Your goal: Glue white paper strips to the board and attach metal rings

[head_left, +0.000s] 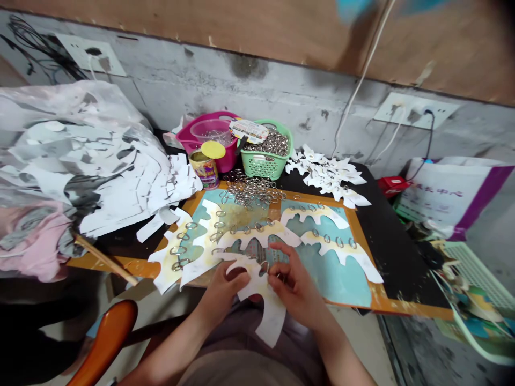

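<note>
A left hand (225, 284) pinched a white cutout (271, 319); the right hand (300, 289) curled beside a metal ring (264, 266), its hold unclear. Steady support near the ring seemed best against creasing.

cut pieces (277, 236): on board (402, 306) | ring pile (255, 192): behind pieces | baskets (263, 167): behind pile | scrap heap (116, 187): left of baskets

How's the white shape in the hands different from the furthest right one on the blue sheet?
The held shape is lifted; the lying shape rests on the blue sheet. The held shape's tail points toward the person; the lying shape stretches sideways. The held shape looks whiter; the lying shape has yellowish patches. Both have scooped edges.
</note>
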Tool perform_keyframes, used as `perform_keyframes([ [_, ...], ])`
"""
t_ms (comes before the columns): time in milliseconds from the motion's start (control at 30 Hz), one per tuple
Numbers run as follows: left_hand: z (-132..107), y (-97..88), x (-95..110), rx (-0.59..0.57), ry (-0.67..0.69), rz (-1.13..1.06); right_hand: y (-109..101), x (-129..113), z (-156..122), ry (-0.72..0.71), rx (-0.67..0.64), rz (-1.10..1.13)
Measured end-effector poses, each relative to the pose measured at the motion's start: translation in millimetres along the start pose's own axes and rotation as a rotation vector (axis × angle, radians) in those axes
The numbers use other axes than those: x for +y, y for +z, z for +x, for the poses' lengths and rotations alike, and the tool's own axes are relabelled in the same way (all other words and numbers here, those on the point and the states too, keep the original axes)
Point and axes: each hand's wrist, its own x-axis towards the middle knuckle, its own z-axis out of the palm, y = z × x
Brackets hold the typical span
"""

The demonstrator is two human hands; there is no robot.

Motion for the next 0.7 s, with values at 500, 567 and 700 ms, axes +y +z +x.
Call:
perform_keyframes([
  [500,-18,8.4,-4,0.128,0.145,0.166,3,0,6,-0.012,0.116,-0.048],
  [567,-20,10.8,-7,0.164,0.147,0.129,12,2,7,-0.009,0.166,-0.077],
  [700,-22,16.4,-13,0.232,0.106,0.024,25,9,5,-0.036,0.265,0.010],
])
